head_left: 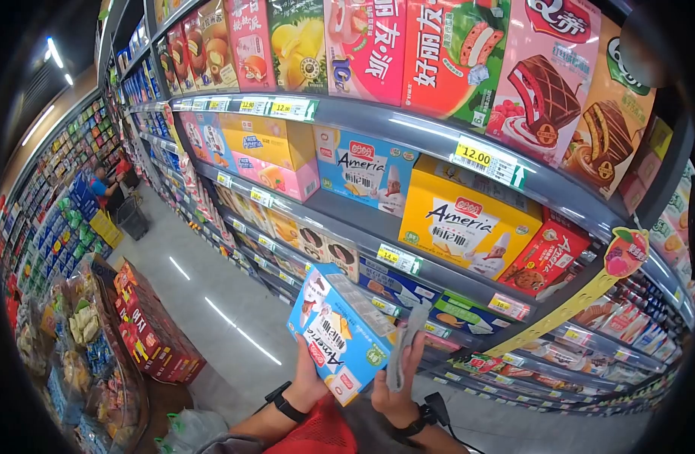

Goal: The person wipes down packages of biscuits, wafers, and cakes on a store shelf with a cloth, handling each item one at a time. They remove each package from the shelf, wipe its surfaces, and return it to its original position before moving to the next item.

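A blue and white Ameria box (pixel 336 329) is held tilted in front of the shelves, with my left hand (pixel 310 378) wrapped round its lower left edge. My right hand (pixel 397 390) is closed round a folded grey cloth (pixel 408 344), just right of the box. Black bands circle both wrists. Beyond the hands, a similar blue Ameria box (pixel 363 170) and a yellow Ameria box (pixel 468 223) stand on the middle shelf.
Shelves with a grey front rail (pixel 363 125) run along the right. Red cartons (pixel 155 325) and a bin of bagged goods (pixel 98 363) stand at the left. Down the aisle are a person (pixel 104 188) and a dark basket (pixel 132 218). A plastic bag (pixel 192 431) lies low.
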Tool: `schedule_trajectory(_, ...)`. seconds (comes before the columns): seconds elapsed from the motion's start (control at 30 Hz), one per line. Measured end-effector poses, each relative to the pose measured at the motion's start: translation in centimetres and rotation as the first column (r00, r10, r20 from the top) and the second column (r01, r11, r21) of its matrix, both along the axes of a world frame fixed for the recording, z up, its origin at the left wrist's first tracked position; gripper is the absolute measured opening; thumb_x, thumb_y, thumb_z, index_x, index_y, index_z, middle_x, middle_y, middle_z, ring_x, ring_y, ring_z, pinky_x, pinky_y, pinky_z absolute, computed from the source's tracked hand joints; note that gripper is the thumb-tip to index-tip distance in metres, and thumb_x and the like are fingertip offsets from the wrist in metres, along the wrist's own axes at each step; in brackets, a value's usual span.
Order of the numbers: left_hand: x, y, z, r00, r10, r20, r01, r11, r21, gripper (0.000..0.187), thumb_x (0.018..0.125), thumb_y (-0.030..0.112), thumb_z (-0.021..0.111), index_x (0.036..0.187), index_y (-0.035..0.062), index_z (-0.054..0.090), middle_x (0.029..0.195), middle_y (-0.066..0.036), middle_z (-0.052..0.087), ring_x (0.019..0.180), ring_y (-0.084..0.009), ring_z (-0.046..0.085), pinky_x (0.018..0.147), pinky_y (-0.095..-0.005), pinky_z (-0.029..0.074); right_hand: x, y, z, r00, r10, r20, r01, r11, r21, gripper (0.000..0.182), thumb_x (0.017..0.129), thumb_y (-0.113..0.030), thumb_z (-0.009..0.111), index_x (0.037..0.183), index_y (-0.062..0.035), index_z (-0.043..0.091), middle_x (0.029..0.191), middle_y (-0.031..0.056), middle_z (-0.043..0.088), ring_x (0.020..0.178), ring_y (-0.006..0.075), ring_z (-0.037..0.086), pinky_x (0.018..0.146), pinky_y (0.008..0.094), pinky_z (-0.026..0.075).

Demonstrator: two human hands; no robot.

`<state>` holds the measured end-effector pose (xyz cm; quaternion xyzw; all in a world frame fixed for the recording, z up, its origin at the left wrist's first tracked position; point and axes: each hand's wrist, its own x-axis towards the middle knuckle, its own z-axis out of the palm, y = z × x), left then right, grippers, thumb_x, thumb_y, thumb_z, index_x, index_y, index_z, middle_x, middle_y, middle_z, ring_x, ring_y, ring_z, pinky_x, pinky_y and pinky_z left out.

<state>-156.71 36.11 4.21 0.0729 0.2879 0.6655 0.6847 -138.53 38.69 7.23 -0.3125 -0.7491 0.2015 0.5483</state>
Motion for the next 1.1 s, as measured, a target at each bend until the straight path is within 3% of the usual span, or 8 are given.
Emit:
schedule_trajectory(0.27, -1.0, 0.0, -0.5, 0.997, 0.07, 0.02, -0.07, 0.997, -0.011, 0.083, 0.1, 0.073, 0.022, 0.156, 0.0122, 0.034, 0.152, -0.011, 0.049, 0.135, -0.0337, 0.052, 0.115, -0.0521, 0.041, -1.8, -0.3, -2.8, 0.984, 0.102, 0.148, -0.101, 0.995, -0.016, 0.059, 0.099, -0.018, 0.053, 0.153, -0.0049, 0.037, 0.161, 0.0311, 0.023, 0.145, 0.0643, 0.017, 0.116, 0.0674, 0.022)
schedule_trajectory(0.43, -2.9, -0.2, -1.2, 0.989, 0.146, -0.01, -0.147, 0.988, -0.049, 0.081, 0.101, 0.071, 0.024, 0.154, 0.0107, 0.036, 0.152, -0.013, 0.049, 0.135, -0.0338, 0.052, 0.115, -0.0517, 0.041, -3.7, 1.0, 0.8, 0.987, -0.112, -0.113, 0.092, 0.981, -0.17, 0.051, 0.094, -0.006, 0.056, 0.143, 0.0041, 0.048, 0.121, 0.0183, 0.052, 0.113, 0.0316, 0.052, 0.104, 0.0434, 0.039)
schedule_trajectory(0.53, -4.2, 0.0, -0.6, 0.988, 0.155, -0.005, -0.155, 0.986, -0.06, 0.081, 0.101, 0.071, 0.025, 0.154, 0.0106, 0.036, 0.152, -0.013, 0.049, 0.136, -0.0336, 0.052, 0.115, -0.0517, 0.041, -2.6, 4.4, -0.9, 0.996, -0.087, -0.002, 0.084, 0.967, -0.241, 0.051, 0.093, -0.003, 0.055, 0.142, 0.0083, 0.047, 0.12, 0.017, 0.056, 0.109, 0.0323, 0.055, 0.097, 0.0402, 0.044)
schedule_trajectory(0.63, -6.8, 0.2, 0.0, 0.989, 0.141, 0.04, -0.138, 0.988, -0.062, 0.08, 0.102, 0.07, 0.027, 0.154, 0.0099, 0.036, 0.153, -0.013, 0.049, 0.137, -0.0337, 0.051, 0.115, -0.0515, 0.04, -3.5, 6.7, 0.0, 0.863, -0.382, -0.33, 0.143, 0.812, -0.566, 0.051, 0.091, 0.001, 0.049, 0.142, 0.0088, 0.048, 0.131, 0.017, 0.057, 0.119, 0.0299, 0.056, 0.102, 0.0386, 0.044)
schedule_trajectory(0.73, -9.3, 0.8, -0.3, 0.985, 0.17, 0.03, -0.169, 0.985, -0.039, 0.08, 0.102, 0.07, 0.028, 0.154, 0.0094, 0.037, 0.152, -0.014, 0.049, 0.137, -0.0339, 0.05, 0.115, -0.0517, 0.04, -5.8, 6.8, 2.0, 0.899, -0.238, -0.369, 0.094, 0.925, -0.367, 0.053, 0.087, 0.005, 0.044, 0.14, 0.0084, 0.05, 0.144, 0.0176, 0.053, 0.133, 0.0295, 0.05, 0.11, 0.0405, 0.04)
schedule_trajectory(0.9, -13.7, 2.2, 0.1, 0.982, 0.145, 0.12, -0.13, 0.984, -0.122, 0.063, 0.105, 0.058, 0.043, 0.15, 0.0136, 0.042, 0.149, -0.009, 0.054, 0.134, -0.0298, 0.055, 0.11, -0.0508, 0.045, -12.8, 2.5, 1.7, 0.965, 0.146, 0.216, -0.129, 0.987, -0.092, 0.055, 0.071, 0.002, 0.051, 0.125, 0.003, 0.064, 0.131, 0.0231, 0.063, 0.128, 0.0394, 0.055, 0.109, 0.0446, 0.044)
schedule_trajectory(1.0, -17.0, 3.0, -0.7, 0.98, 0.174, 0.091, -0.157, 0.972, -0.175, 0.065, 0.103, 0.059, 0.046, 0.15, 0.0131, 0.042, 0.148, -0.008, 0.055, 0.134, -0.0291, 0.055, 0.111, -0.0517, 0.044, -14.4, 2.6, 0.7, 0.918, 0.39, 0.068, -0.355, 0.887, -0.295, 0.051, 0.07, 0.002, 0.052, 0.119, 0.0014, 0.066, 0.116, 0.0203, 0.07, 0.112, 0.039, 0.064, 0.099, 0.0432, 0.05)
schedule_trajectory(1.1, -20.1, 3.0, -0.1, 0.955, 0.25, -0.162, -0.278, 0.943, -0.184, 0.046, 0.104, 0.043, 0.057, 0.134, 0.0086, 0.05, 0.133, -0.012, 0.063, 0.119, -0.0266, 0.065, 0.096, -0.0473, 0.056, -14.0, 2.9, -0.7, 0.984, 0.158, -0.087, -0.181, 0.838, -0.515, 0.036, 0.084, -0.001, 0.049, 0.116, 0.0036, 0.065, 0.108, 0.0185, 0.071, 0.097, 0.0334, 0.068, 0.09, 0.0404, 0.052)
